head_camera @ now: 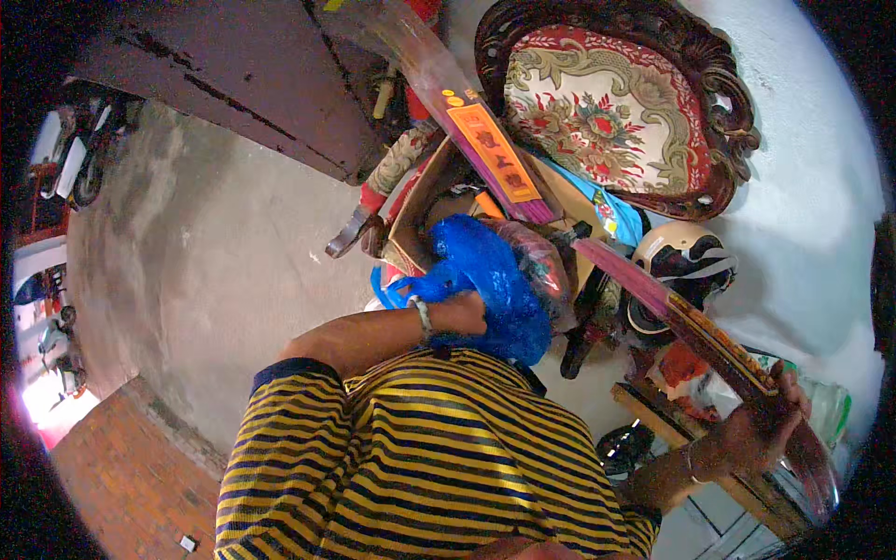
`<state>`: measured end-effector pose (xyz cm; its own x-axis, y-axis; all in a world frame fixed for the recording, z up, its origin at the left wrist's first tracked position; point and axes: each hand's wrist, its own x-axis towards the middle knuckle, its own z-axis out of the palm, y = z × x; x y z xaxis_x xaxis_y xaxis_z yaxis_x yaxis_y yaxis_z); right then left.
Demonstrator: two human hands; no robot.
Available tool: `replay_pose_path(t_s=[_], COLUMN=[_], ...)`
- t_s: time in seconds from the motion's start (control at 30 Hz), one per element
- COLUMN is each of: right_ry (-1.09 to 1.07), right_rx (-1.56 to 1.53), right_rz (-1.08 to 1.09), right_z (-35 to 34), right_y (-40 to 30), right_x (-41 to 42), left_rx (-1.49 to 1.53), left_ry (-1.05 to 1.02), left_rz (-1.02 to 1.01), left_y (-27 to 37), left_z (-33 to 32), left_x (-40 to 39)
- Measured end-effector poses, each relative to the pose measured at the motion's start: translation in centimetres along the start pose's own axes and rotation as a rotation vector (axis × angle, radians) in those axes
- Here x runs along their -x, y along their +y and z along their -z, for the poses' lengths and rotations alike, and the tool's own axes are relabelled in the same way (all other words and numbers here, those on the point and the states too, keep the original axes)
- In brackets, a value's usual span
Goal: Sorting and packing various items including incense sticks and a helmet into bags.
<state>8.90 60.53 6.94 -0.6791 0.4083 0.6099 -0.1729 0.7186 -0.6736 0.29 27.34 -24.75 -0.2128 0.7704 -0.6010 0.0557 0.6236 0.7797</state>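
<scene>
A blue plastic bag [507, 301] lies bunched before my body, over the near side of an open cardboard box [409, 234]. Against it rests my left hand [458, 315], its fingers hidden in the blue plastic. Far to the right, my right hand [766, 420] grips a long, clear-wrapped pack of incense sticks [686, 325], which slants down from the box. A second incense pack [490, 150], with an orange label bearing writing, leans across the far side of the box. Beside the blue bag is a clear plastic bag [542, 266] with reddish contents.
A carved wooden chair with a floral upholstered back [595, 112] stands behind the box. Right of it are a beige helmet [672, 259], plastic bags and a wooden-edged table [651, 413]. A dark wooden panel [245, 77] is at the upper left, and motorbikes [77, 154] stand at the far left.
</scene>
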Motion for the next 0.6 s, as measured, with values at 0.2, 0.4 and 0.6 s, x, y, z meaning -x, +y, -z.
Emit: replay_pose_path(t_s=[0.2,0.4,0.6], right_ry=[-0.054,-0.099,-0.304], right_rx=[-0.689,-0.395,-0.086], right_rz=[-0.234,-0.285,-0.217], right_z=[-6.1,-17.3,-26.4], right_y=[1.6,1.1,5.2], right_x=[-0.4,-1.0,-2.5], left_rx=[0.323,0.371,0.442], left_ry=[0.411,0.533,0.611], left_rz=[-0.099,0.139,0.093], left_y=[-2.5,-8.9,-8.8], left_z=[6.2,5.6,2.1], left_x=[10.3,17.3,18.1])
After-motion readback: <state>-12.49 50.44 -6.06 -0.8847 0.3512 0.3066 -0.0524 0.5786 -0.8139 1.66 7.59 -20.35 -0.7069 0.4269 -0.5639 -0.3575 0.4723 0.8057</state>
